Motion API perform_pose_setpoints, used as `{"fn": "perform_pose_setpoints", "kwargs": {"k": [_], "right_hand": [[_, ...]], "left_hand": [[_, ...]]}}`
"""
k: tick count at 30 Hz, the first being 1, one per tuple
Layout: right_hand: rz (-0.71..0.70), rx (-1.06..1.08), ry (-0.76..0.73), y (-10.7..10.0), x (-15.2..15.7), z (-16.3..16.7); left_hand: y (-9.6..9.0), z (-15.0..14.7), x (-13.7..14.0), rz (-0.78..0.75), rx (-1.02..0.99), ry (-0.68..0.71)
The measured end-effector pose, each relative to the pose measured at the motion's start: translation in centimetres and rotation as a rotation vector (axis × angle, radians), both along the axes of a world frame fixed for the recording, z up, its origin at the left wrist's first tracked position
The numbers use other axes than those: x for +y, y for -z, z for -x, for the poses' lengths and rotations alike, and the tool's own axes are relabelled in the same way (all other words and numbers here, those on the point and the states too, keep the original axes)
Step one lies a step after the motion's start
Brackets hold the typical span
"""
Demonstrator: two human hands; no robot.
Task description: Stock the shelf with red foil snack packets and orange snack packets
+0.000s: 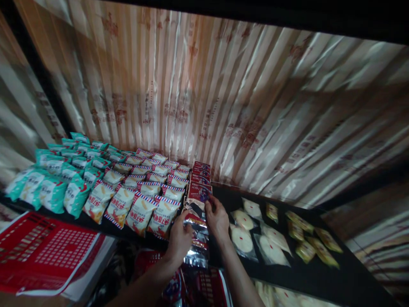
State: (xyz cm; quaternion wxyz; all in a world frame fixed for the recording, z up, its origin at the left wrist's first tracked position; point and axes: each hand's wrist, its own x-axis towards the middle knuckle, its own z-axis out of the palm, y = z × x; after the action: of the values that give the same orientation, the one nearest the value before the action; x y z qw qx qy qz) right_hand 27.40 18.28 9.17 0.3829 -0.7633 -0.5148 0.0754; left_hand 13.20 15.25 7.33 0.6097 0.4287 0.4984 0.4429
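Note:
Between my hands is a run of shiny silver foil snack packets (196,253), overlapping and hanging over the front edge of the black shelf (223,194). My left hand (179,238) is closed on their left side, thumb on top. My right hand (218,217) has its fingers curled at the right edge, where the foil packets meet a row of dark red snack packets (200,192) running back to the wall. The undersides of the packets and some fingertips are hidden.
Left of the row stand white striped snack bags (137,213) and teal snack bags (53,194). To the right lie round pale cakes in clear wrap (242,238) and small yellow packets (322,251). Below are a red basket (51,251) and a second red basket (212,288).

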Motion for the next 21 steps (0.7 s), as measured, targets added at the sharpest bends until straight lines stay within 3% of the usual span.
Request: {"fn": "perform_pose_setpoints", "kwargs": {"k": [6, 12, 21], "right_hand": [[-0.027, -0.166, -0.004, 1.0, -0.2, 0.3], [-0.115, -0.311, -0.049, 1.4, 0.6, 0.5], [0.032, -0.496, -0.174, 0.5, 1.7, 2.3]], "left_hand": [[-0.2, 0.4, 0.3, -0.143, 0.267, 0.004], [0.0, 0.2, 0.1, -0.188, 0.35, -0.004], [0.8, 0.1, 0.0, -0.219, 0.376, 0.004]]}}
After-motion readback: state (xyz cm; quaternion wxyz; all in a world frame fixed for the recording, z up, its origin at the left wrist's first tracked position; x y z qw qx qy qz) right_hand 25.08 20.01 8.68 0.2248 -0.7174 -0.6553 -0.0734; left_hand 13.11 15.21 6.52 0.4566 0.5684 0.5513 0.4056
